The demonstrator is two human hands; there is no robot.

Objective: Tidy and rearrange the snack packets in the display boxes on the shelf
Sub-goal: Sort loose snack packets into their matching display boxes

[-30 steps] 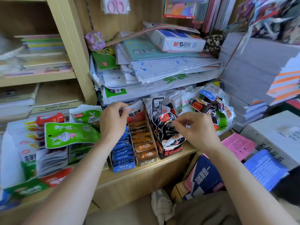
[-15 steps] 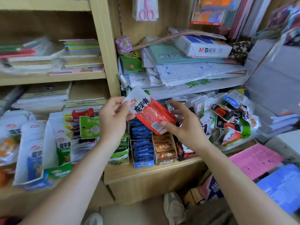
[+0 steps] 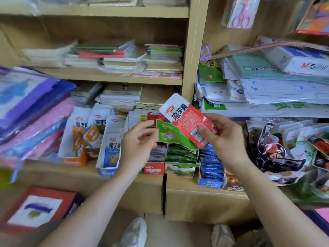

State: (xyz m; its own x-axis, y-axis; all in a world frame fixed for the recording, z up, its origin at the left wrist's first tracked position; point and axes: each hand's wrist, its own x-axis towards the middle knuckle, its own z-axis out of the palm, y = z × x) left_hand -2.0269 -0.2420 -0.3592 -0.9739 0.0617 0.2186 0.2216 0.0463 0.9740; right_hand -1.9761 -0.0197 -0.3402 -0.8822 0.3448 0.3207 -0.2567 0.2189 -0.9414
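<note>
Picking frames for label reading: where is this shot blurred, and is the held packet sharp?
Head view: the red packet in the right hand is fairly sharp, its big characters legible; the purple bags and red box at left are motion-smeared; light is soft, without harsh glare; the shelf upright leans, likely wide-angle distortion.

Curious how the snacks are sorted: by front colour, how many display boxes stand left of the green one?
orange box: 1
blue box: 1
red box: 1
Total: 3 that can be made out; the far left is too blurred to count.
</note>
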